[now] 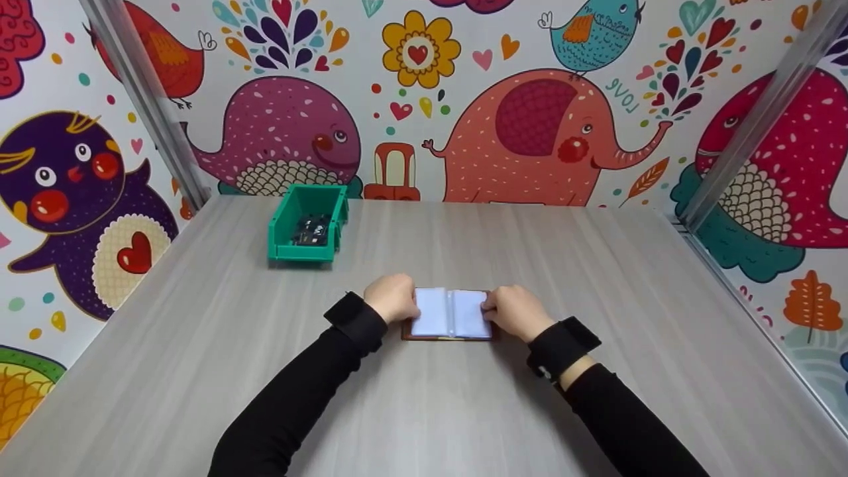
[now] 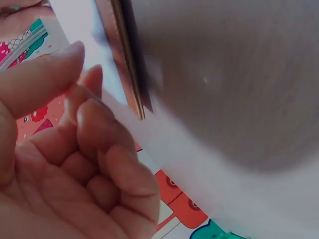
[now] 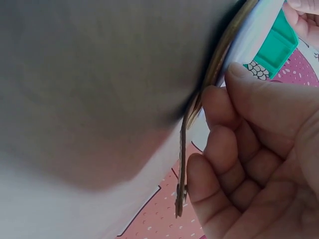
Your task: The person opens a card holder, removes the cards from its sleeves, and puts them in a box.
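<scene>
A small card holder (image 1: pixel 432 313) with a brown cover and whitish plastic sleeves lies spread open on the table in the head view. At its left side is my left hand (image 1: pixel 392 298), thumb and forefinger pinching at the sleeve edge. In the left wrist view the brown cover edge (image 2: pixel 122 55) runs just beyond those fingertips, the other fingers curled. My right hand (image 1: pixel 520 311) pinches the right side, thumb on the sleeves and forefinger at the cover. A narrow strap (image 3: pixel 182 164) sticks out from the cover beside the right fingers.
A green bin (image 1: pixel 301 252) holding several dark, card-like items (image 1: pixel 313 230) stands at the back left of the table (image 1: pixel 464 411). Behind the table rises a wall printed with cartoon animals (image 1: pixel 530 146), with metal posts (image 1: pixel 149 99) at the corners.
</scene>
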`<state>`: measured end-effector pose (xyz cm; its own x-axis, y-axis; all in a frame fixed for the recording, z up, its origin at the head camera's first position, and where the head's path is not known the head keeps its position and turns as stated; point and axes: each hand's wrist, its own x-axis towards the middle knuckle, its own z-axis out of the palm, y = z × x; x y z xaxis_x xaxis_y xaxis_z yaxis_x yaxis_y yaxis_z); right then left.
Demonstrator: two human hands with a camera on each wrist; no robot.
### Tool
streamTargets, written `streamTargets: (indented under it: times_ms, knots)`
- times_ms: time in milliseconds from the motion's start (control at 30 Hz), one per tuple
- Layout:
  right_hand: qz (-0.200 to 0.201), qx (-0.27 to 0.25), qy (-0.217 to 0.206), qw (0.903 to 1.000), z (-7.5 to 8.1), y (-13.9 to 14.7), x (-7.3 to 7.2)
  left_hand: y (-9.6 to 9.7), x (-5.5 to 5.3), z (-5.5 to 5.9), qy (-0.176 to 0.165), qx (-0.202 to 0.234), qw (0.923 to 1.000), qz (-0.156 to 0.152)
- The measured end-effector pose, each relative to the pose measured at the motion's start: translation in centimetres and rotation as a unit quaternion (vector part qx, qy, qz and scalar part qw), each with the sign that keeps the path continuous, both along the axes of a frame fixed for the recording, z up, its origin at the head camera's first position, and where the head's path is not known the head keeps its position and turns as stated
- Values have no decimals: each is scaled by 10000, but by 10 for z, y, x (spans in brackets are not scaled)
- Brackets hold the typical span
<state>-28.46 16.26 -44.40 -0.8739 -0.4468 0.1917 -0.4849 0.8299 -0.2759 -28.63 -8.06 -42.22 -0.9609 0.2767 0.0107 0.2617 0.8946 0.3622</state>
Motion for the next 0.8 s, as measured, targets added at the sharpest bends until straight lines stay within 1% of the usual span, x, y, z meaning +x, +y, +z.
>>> streamTargets:
  times_ms: [100, 267, 400, 567, 700, 800]
  knots:
    - [30, 27, -14, 10000, 0, 0, 0, 3, -1, -2, 6, -252, 9997, 23]
    - [112, 65, -8, 9999, 2, 0, -1, 9, -2, -4, 126, -576, 9983, 19]
    - [161, -49, 75, 9998, 5, 0, -2, 12, -2, -4, 101, -789, 9968, 100]
    - [24, -81, 217, 9997, 8, -1, -7, 17, -1, -2, 127, -951, 9953, 124]
    - [-127, 67, 171, 9998, 9, -3, -12, 19, 2, -1, 167, -1037, 9943, 160]
    - [-126, 152, 130, 9997, 8, -3, -15, 21, 3, -1, 176, -1102, 9935, 219]
